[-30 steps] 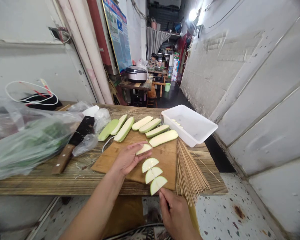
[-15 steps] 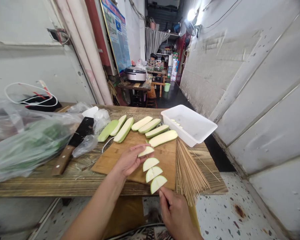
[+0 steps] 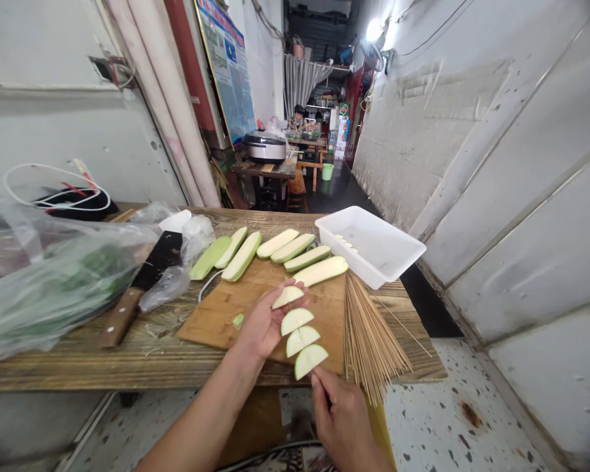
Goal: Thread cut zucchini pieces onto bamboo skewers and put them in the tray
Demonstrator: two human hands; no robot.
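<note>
Four half-moon squash slices run in a line down a thin skewer at the near edge of the cutting board, the lowest one reaching past the table edge. We pinch the skewer's lower end between the thumb and fingers of our right hand, just below the last slice. Our left hand is open, palm up with fingers slightly spread, and the top slice lies against its fingertips.

Seven long squash strips lie side by side across the far edge of the board, with a darker green piece at their left. A small green scrap sits on the board beside the left hand. To the right stand a white plastic tub holding a few slices and a fanned bundle of bamboo skewers. On the left lie a cleaver and a plastic bag of greens. Far up the corridor, at upper centre, are a rice cooker and a seated person.
</note>
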